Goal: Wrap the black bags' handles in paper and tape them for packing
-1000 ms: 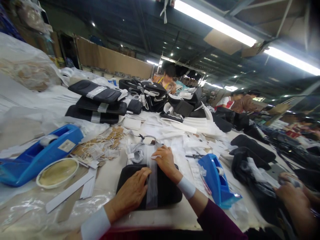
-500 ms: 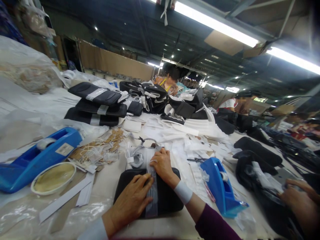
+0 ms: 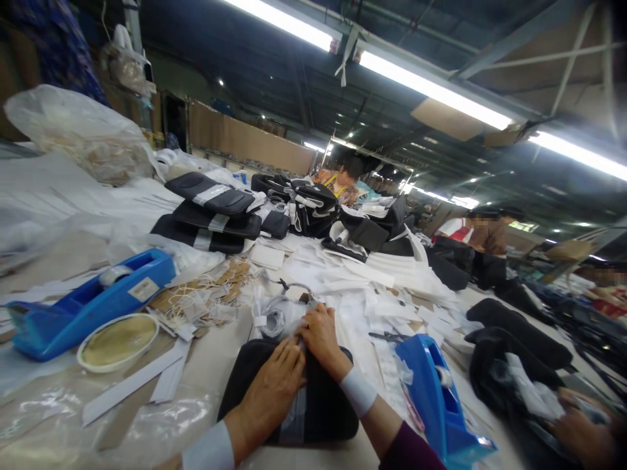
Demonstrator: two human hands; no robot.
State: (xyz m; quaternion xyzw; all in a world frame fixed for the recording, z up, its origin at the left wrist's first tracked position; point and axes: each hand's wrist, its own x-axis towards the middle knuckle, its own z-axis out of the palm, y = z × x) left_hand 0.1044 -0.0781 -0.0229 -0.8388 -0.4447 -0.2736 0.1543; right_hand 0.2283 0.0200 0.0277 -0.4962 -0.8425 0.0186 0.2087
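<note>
A flat black pouch-like case (image 3: 333, 405) lies before me with a clear plastic strip (image 3: 292, 418) running down its middle. My left hand (image 3: 272, 385) rests on the case, its fingers drawn together over the strip near the far edge. Touching its fingertips is my right hand (image 3: 321, 336), bent over that far edge with its fingers closed at the strip's upper end. What lies under the fingertips is mostly hidden. Just beyond the case is a bundle of coiled pale cord (image 3: 274, 320) in clear plastic.
Blue tape dispensers stand at left (image 3: 88, 307) and right (image 3: 434, 391). Beside the left one sits a round white dish (image 3: 117, 343) near paper strips (image 3: 132, 385) and string tags (image 3: 210, 294). Banded black cases (image 3: 210, 219) are stacked behind. A co-worker's hand (image 3: 582, 424) handles black material at right.
My left hand has slid up the strip toward the right hand, its fingers now gathered. The right hand stays at the far edge. The camera view has shifted, and the co-worker's hand moved slightly.
</note>
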